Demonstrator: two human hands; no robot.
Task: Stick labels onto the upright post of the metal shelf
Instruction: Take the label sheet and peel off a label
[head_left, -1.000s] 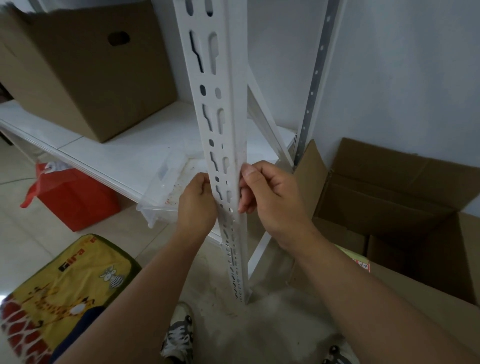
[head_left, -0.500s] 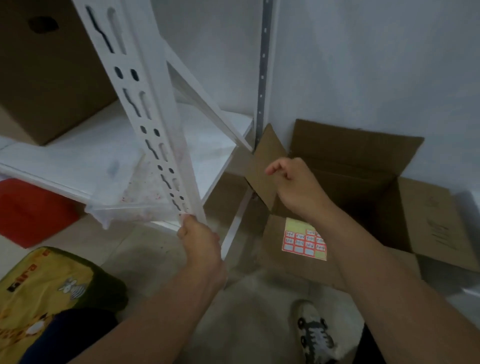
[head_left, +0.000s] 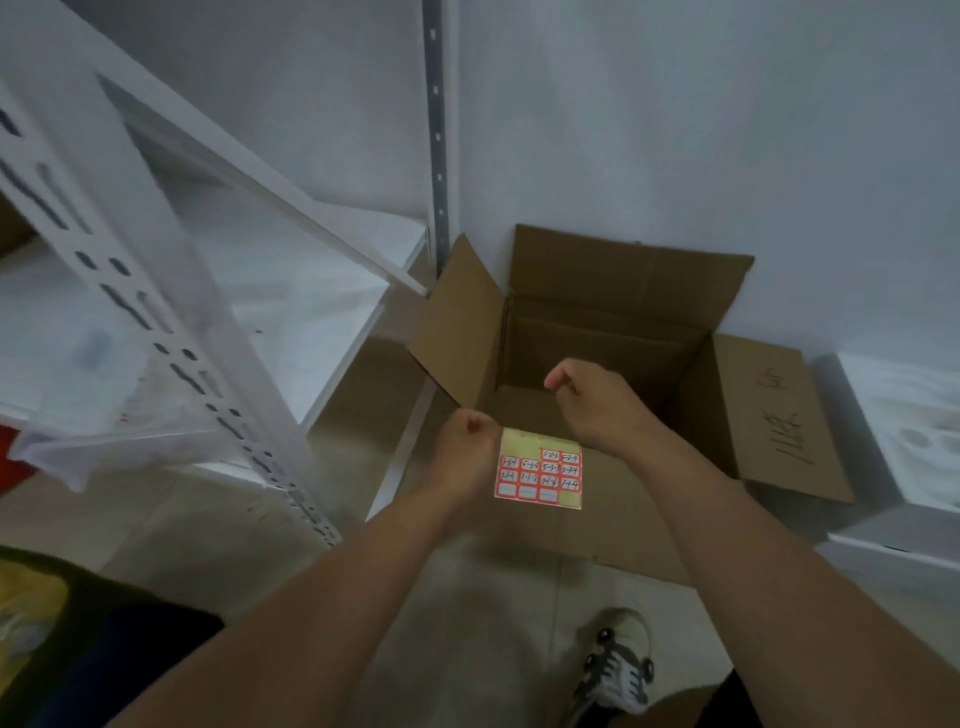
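The white slotted upright post of the metal shelf slants across the left side. A yellow label sheet with red-bordered, handwritten labels lies on the near flap of an open cardboard box. My left hand is curled into a fist right at the sheet's upper left corner, away from the post. I cannot tell if it grips the sheet. Over the box opening, just above the sheet, my right hand hovers with its fingers curled and nothing seen in them.
A white shelf board and a diagonal brace lie behind the post. A crumpled clear plastic bag hangs off the shelf edge. A grey rear post runs up the wall. White foam packing sits at right, my shoe below.
Both hands have left the post. The view swung right towards the box. My left hand moved from the post's lower part to the label sheet; my right hand moved over the box.
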